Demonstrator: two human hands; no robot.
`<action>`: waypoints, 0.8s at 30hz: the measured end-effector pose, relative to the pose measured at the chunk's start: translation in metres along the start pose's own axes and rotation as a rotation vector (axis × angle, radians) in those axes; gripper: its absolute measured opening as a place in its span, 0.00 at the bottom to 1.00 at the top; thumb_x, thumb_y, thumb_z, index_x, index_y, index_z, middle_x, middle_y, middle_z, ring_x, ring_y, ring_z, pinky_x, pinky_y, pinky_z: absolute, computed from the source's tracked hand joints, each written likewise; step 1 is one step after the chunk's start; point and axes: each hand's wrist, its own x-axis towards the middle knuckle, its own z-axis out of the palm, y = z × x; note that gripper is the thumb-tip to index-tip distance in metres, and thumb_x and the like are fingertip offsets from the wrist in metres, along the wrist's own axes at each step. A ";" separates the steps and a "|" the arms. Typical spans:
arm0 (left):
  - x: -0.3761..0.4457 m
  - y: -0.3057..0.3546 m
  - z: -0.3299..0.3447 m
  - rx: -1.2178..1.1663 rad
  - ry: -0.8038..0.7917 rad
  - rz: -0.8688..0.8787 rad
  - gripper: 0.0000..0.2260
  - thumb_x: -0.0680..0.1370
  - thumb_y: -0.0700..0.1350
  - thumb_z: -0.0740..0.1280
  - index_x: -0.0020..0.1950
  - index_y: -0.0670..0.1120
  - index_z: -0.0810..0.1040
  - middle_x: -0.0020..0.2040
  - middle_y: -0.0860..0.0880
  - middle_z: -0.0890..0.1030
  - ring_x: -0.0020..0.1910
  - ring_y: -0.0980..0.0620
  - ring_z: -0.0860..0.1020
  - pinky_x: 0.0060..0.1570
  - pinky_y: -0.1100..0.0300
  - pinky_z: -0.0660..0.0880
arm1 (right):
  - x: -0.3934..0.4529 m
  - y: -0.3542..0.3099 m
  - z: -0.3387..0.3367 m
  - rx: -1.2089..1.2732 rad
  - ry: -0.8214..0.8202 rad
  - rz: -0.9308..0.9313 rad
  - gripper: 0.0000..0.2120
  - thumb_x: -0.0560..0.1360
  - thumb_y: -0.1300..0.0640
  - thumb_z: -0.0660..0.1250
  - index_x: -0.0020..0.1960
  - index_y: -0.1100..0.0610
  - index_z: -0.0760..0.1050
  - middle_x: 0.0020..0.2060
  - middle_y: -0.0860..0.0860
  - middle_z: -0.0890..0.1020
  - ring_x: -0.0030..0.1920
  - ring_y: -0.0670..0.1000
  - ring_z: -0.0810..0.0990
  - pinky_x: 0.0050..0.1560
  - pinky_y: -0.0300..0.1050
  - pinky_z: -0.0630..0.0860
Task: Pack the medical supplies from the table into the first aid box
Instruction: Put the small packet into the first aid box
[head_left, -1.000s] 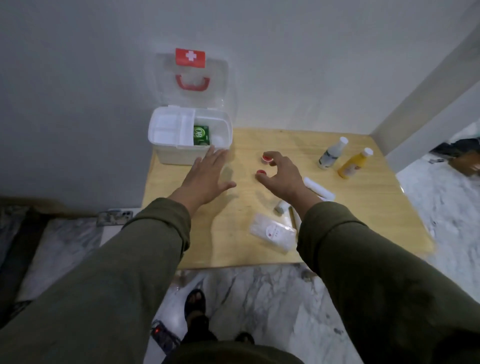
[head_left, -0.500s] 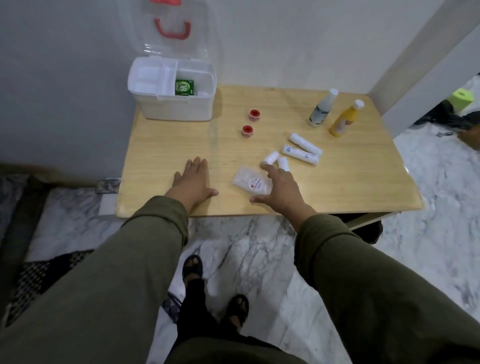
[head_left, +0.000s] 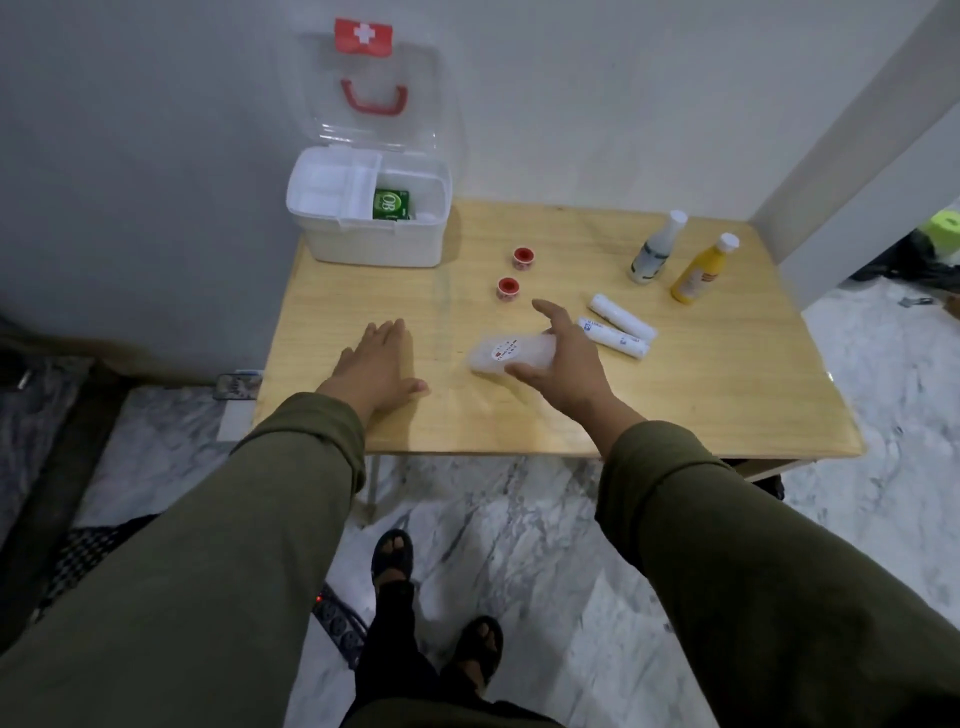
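Note:
The white first aid box (head_left: 374, 244) stands open at the table's far left corner, its clear lid up against the wall and a green packet (head_left: 390, 203) inside. My right hand (head_left: 563, 364) grips a clear plastic packet with a red label (head_left: 506, 353), lifted just above the wooden table (head_left: 701, 405). My left hand (head_left: 379, 366) lies flat on the table, fingers apart, holding nothing. Two small red-capped tape rolls (head_left: 508, 287) sit mid-table. Two white bandage rolls (head_left: 621, 325) lie right of my right hand.
A white bottle (head_left: 655, 249) and a yellow bottle (head_left: 701, 270) stand at the far right of the table. A wall runs behind the box, a pillar rises at the right. Marble floor, my feet and a power strip (head_left: 340, 623) lie below the near edge.
My right hand moved from the red tape rolls back to the clear packet, closed on it and lifted it. My left hand drew back from the box and settled flat near the table's front.

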 end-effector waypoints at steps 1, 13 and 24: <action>0.001 -0.002 -0.009 -0.008 0.020 -0.002 0.42 0.76 0.55 0.66 0.77 0.45 0.41 0.79 0.47 0.46 0.78 0.47 0.44 0.74 0.45 0.52 | 0.006 -0.008 -0.004 0.063 0.024 0.000 0.38 0.67 0.54 0.76 0.71 0.49 0.61 0.62 0.56 0.74 0.60 0.54 0.72 0.59 0.45 0.70; 0.051 -0.039 -0.129 -0.019 0.359 0.093 0.41 0.75 0.53 0.69 0.77 0.45 0.46 0.79 0.46 0.50 0.78 0.48 0.47 0.73 0.46 0.55 | 0.116 -0.102 -0.019 0.295 0.040 -0.034 0.40 0.64 0.51 0.78 0.72 0.54 0.65 0.69 0.55 0.72 0.64 0.54 0.76 0.67 0.52 0.72; 0.129 -0.066 -0.167 0.120 0.079 0.089 0.56 0.66 0.67 0.69 0.77 0.44 0.37 0.78 0.47 0.37 0.77 0.48 0.36 0.73 0.40 0.46 | 0.192 -0.131 0.001 0.065 -0.068 -0.089 0.40 0.62 0.52 0.79 0.71 0.52 0.67 0.66 0.53 0.74 0.55 0.51 0.78 0.56 0.38 0.69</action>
